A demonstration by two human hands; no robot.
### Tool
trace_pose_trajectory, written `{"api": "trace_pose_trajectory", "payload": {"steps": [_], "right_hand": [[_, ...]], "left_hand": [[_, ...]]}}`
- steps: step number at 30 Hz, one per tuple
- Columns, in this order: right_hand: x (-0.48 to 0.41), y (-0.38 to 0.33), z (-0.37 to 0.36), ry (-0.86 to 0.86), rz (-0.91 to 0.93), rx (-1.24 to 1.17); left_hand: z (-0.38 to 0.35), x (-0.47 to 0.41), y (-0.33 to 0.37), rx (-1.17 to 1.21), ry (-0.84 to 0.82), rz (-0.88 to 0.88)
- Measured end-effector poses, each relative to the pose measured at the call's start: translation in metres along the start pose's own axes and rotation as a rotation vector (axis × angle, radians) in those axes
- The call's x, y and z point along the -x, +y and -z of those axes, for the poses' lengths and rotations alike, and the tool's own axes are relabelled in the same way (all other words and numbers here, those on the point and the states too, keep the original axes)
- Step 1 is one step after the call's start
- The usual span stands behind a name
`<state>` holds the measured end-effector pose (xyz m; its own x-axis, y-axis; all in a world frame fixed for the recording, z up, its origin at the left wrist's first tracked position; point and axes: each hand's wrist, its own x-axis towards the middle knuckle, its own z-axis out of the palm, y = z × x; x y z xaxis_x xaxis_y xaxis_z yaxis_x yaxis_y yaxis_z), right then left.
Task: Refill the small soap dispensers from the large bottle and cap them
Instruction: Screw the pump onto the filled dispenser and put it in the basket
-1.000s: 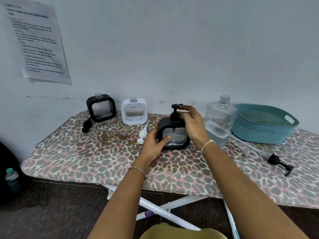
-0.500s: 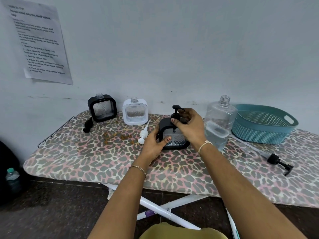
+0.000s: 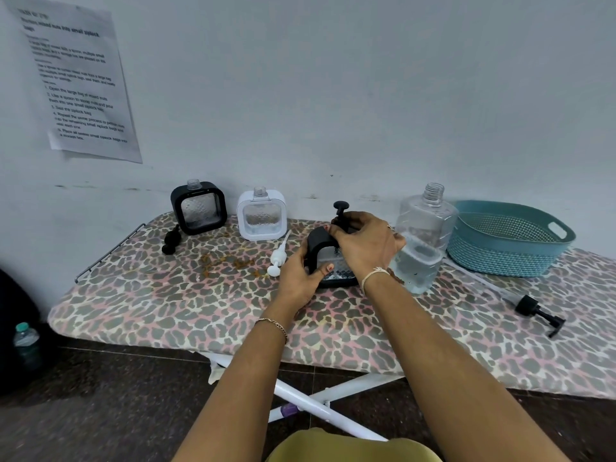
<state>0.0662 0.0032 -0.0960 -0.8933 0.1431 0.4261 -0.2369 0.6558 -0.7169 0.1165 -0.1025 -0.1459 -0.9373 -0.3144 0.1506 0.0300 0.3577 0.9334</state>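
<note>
The right hand (image 3: 365, 243) covers the black dispenser's (image 3: 320, 251) neck, so the cap's seating cannot be told. The big bottle's (image 3: 421, 238) lower left is hidden behind that wrist. The wall notice (image 3: 76, 85) is too blurred to read fully. A small bottle (image 3: 26, 345) on the floor is dim.

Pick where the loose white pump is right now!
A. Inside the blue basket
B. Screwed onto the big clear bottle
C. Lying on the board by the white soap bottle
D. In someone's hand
C: the white pump lies on the leopard-print board, just in front of the uncapped white dispenser.
</note>
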Motion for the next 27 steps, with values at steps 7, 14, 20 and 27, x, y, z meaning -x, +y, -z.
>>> {"api": "trace_pose_trajectory", "payload": {"steps": [7,14,20,27], "right_hand": [[-0.012,0.014,0.004,-0.352,0.052,-0.306],[-0.024,0.013,0.004,-0.55,0.087,-0.367],[-0.022,0.014,-0.004,-0.202,0.103,-0.062],[-0.011,0.007,-0.011,-0.026,0.07,0.066]], "left_hand": [[0.006,-0.004,0.001,0.011,-0.063,0.029],[0.014,-0.01,-0.002,0.055,-0.136,0.073],[0.007,-0.008,-0.001,-0.022,-0.045,0.045],[0.001,-0.002,0.002,-0.044,0.011,0.019]]}}
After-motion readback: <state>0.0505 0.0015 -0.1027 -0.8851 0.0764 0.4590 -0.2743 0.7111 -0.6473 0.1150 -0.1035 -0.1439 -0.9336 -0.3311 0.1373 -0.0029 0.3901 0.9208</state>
